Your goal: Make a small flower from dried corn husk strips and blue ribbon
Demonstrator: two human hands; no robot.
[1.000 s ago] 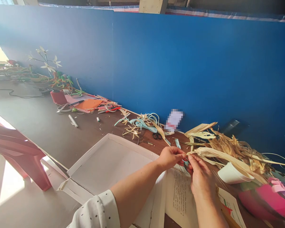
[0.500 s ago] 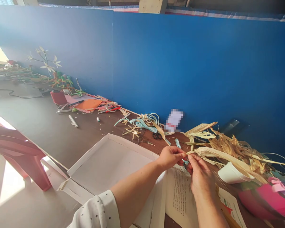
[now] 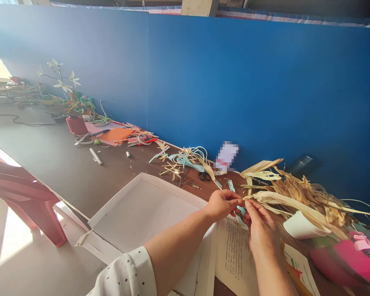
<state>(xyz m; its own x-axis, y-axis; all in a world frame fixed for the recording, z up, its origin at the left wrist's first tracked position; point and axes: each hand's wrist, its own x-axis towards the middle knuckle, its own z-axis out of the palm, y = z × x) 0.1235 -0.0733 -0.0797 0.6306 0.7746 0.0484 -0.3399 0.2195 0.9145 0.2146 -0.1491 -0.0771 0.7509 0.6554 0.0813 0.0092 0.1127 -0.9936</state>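
My left hand (image 3: 222, 204) and my right hand (image 3: 261, 224) meet fingertip to fingertip above the table's front right. Both pinch a small strip of pale corn husk (image 3: 244, 199), mostly covered by the fingers. Dark-handled scissors (image 3: 242, 214) show just below the fingers of my right hand; whether that hand holds them, I cannot tell. Right behind the hands, long dry corn husks (image 3: 277, 198) spread out and lean over a white paper cup (image 3: 302, 226). Beneath my right wrist lies a printed sheet (image 3: 231, 250).
A shallow white box lid (image 3: 144, 209) lies under my left forearm. Behind it are husk flowers with light-blue strips (image 3: 188, 162) and black-handled scissors (image 3: 204, 176). A pink bag (image 3: 342, 259) sits at right, a red chair (image 3: 27, 197) at left. The blue partition (image 3: 249, 82) bounds the table's back.
Both hands keep their pinch in nearly the same place. The whole view shifts very slightly; nothing else visibly moves.
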